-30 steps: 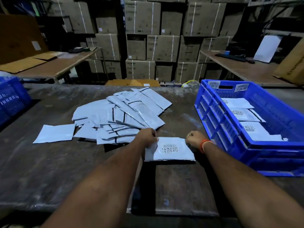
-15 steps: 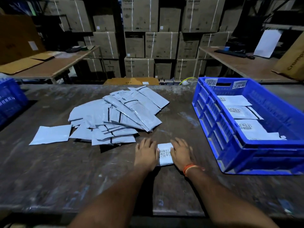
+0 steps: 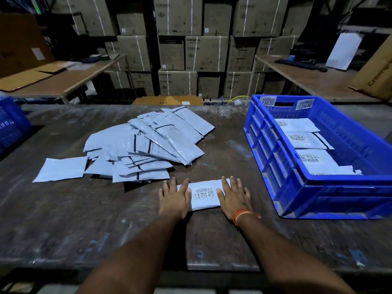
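Note:
A grey mailer packet (image 3: 204,196) with a barcode label lies flat on the dark worn table (image 3: 84,219), label up. My left hand (image 3: 175,198) presses its left end with straight fingers. My right hand (image 3: 234,198), an orange band at the wrist, presses its right end the same way. A loose pile of several grey packets (image 3: 148,147) lies behind the hands. A blue plastic crate (image 3: 297,187) stands to the right and holds several labelled packets (image 3: 305,140).
Another blue crate (image 3: 10,124) shows at the left edge. Stacked cardboard boxes (image 3: 191,52) fill the back wall. Wooden side tables stand at back left (image 3: 70,81) and back right (image 3: 314,81). The table's near edge runs just below my forearms.
A second ago both hands gripped the packet's ends; they then flattened onto its middle. Now they have slid apart toward its ends, showing more of the label.

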`<state>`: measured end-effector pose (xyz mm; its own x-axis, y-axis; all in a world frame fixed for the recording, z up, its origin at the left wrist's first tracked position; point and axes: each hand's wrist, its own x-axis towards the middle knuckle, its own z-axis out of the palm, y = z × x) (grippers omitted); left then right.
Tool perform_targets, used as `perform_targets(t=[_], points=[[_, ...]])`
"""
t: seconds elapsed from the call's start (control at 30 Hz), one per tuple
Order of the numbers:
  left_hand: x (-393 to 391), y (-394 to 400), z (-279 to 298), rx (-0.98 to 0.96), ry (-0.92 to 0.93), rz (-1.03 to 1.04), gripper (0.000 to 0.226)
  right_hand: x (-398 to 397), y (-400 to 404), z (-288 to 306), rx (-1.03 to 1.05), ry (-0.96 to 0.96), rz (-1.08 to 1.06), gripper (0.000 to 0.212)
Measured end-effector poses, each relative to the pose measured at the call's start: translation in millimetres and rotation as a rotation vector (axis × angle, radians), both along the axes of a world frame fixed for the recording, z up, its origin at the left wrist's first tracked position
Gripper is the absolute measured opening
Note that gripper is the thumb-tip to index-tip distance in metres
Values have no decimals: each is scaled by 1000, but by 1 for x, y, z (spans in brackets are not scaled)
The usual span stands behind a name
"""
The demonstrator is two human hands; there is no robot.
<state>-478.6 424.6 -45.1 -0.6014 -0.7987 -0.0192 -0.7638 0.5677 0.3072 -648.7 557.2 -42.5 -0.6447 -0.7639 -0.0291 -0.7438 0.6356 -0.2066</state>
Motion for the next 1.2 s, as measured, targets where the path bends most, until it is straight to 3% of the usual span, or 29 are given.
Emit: perform_targets(t=[0.17, 0.3, 0.43, 0.7, 0.83, 0.93, 1.03, 1.2], points=[[-2, 1, 14, -27, -10, 93, 55, -5, -5, 13, -35, -30, -119, 61], [-8, 23, 19, -71, 103, -138, 56, 16, -15, 23, -118, 53, 103, 59], [-5, 34, 7, -85, 36, -170, 53, 27, -12, 9, -26, 42, 138, 56], [11, 23, 6, 4, -41, 7, 53, 5, 9, 8, 53, -14, 50, 58], [9, 23, 23, -46, -89, 211, 46, 5, 9, 17, 79, -38, -21, 58], [7, 26, 43, -73, -18, 384, 40, 11, 7, 23, -51, -19, -100, 56], [4, 25, 50, 74, 25, 432, 49, 17, 7, 24, -125, -46, -110, 54], [0, 15, 53, 112, -210, 363, 69, 28, 6, 27, -239, -142, -207, 45]])
